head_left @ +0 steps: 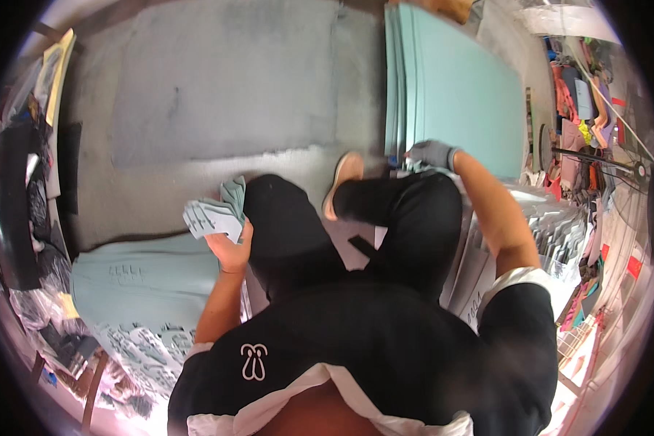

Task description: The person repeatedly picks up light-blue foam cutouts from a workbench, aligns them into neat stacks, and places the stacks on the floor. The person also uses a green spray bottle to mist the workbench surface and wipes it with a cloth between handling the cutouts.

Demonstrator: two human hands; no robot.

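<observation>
Head view: A grey floor (94, 182) carries a darker grey mat (229, 80), ahead of the left hand and to the left of the right hand. A stack of pale green sheets (469, 91) lies directly ahead of the right hand; more green sheets (149, 269) lie to the left of and behind the left hand.

Handling, as a judgement: hold the small pieces by their near ends so that the layers stay aligned, and free one sheet edge at a time to avoid creasing.

Left hand (230, 251): thumb and fingers pinch a bundle of small green pieces (214, 218), which projects forward, its layers slightly fanned. Right hand (432, 154), in a grey glove: fingers curled at the stack's near corner; whether they grip a sheet cannot be told.
</observation>
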